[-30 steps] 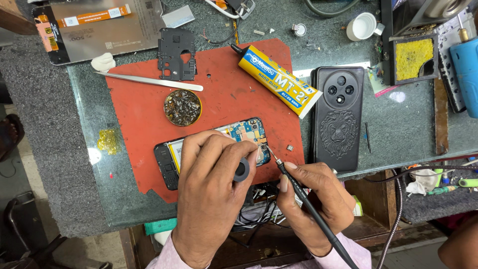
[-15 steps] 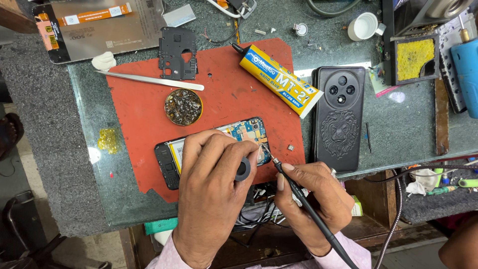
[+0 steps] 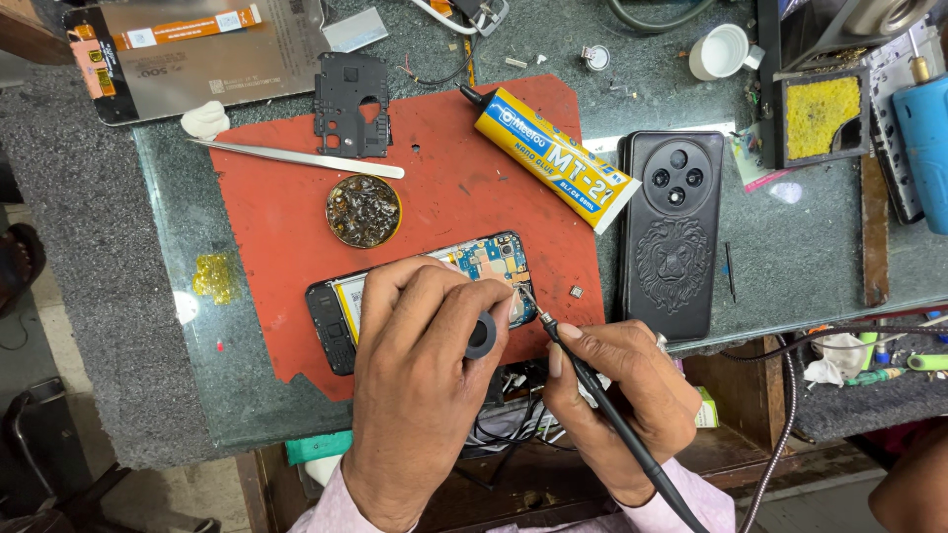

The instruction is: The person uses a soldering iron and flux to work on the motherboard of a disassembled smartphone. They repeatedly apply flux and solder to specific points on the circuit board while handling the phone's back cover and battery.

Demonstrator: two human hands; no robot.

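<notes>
A phone repair workshop: opened phone (image 3: pixel 425 296), glue tube (image 3: pixel 553 158), tweezers (image 3: pixel 296 158) and soldering sponge (image 3: pixel 820 116) crowd the bench.

Your red mat (image 3: pixel 286 197) held a yellow glue tube (image 3: pixel 555 158) with blue lettering. The opened phone (image 3: pixel 489 262) showed a blue circuit board. Beside it lay a black phone case (image 3: pixel 671 237) embossed with a lion's head.

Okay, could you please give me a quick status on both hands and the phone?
Left hand pressing down on opened phone. Right hand holds soldering iron, tip at phone's edge. Tiny loose part lies beside it on red mat.
</notes>
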